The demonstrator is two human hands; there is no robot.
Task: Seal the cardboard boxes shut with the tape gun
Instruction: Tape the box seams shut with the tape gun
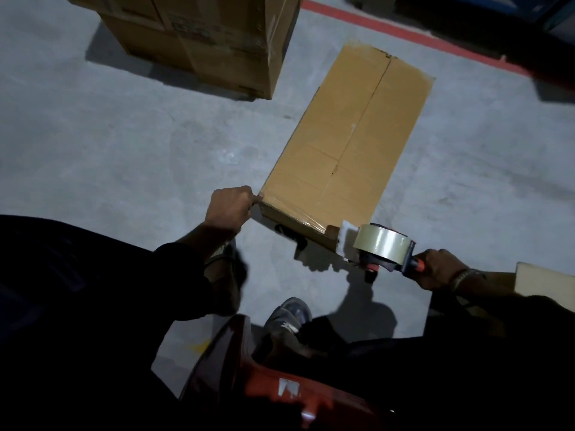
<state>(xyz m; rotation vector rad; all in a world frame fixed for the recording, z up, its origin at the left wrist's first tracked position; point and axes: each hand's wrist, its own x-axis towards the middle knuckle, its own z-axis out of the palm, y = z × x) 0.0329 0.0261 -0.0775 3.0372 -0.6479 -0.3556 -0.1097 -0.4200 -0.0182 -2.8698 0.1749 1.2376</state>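
A long brown cardboard box [348, 141] lies on the grey floor with its top flaps closed. Clear tape runs along its near edge. My right hand [438, 269] grips the orange-and-dark handle of the tape gun [382, 247], whose clear roll sits at the box's near right corner, with a strip of tape stretched onto that corner. My left hand [230, 206] has its fingers curled, and a fingertip presses the box's near left corner.
A larger stack of brown boxes [199, 35] stands at the back left. A red floor line [410, 34] crosses the back right. Another pale box [544, 284] shows at the right edge. A red object [280, 384] and my shoe [286, 318] lie close below.
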